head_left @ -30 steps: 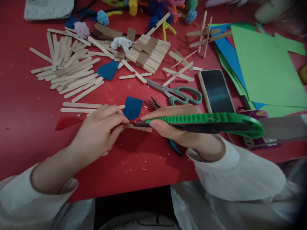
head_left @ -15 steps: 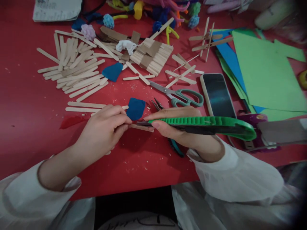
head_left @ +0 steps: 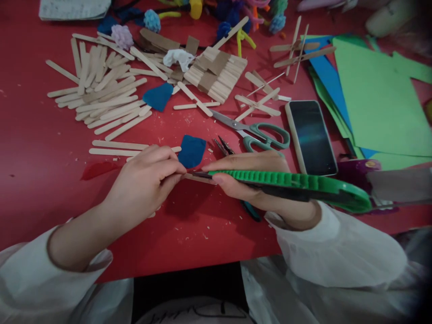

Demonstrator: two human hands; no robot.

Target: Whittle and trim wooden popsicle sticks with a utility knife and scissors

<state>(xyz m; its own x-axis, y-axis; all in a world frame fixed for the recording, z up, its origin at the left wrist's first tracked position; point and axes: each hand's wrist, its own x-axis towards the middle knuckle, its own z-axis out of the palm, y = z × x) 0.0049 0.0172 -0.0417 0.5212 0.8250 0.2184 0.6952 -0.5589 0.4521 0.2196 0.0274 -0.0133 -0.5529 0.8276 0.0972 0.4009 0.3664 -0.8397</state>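
My left hand is closed in a pinch on a wooden craft stick, holding it just above the red table. My right hand is wrapped round a green utility knife, its blade tip resting on the stick close to my left fingertips. A blue felt piece lies just beyond the two hands. Two loose sticks lie by my left knuckles.
A pile of craft sticks lies at the back left, a glued stick-and-cardboard panel behind the middle. Teal-handled scissors, a phone and green and blue paper sheets are to the right. Pipe cleaners and pompoms line the far edge.
Both hands keep their grip and barely move. The knife handle has tilted slightly lower at its far right end; the view shifted a little.
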